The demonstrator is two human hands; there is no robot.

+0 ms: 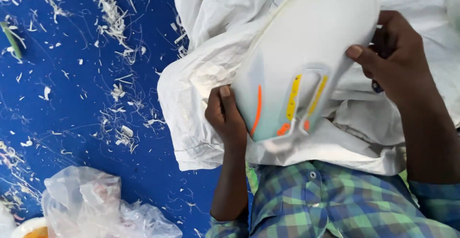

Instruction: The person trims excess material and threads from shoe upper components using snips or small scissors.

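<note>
A white moulded shoe sole with orange and yellow stripes [306, 61] is being held up over a crumpled white cloth [201, 75]. Its lower edge is being gripped by the left hand [226, 116], its right edge by the right hand [395, 58]. Left of the sole, a blue surface strewn with white trimmings [86, 75] is lying, and a clear plastic bag [91, 204] is resting there.
</note>
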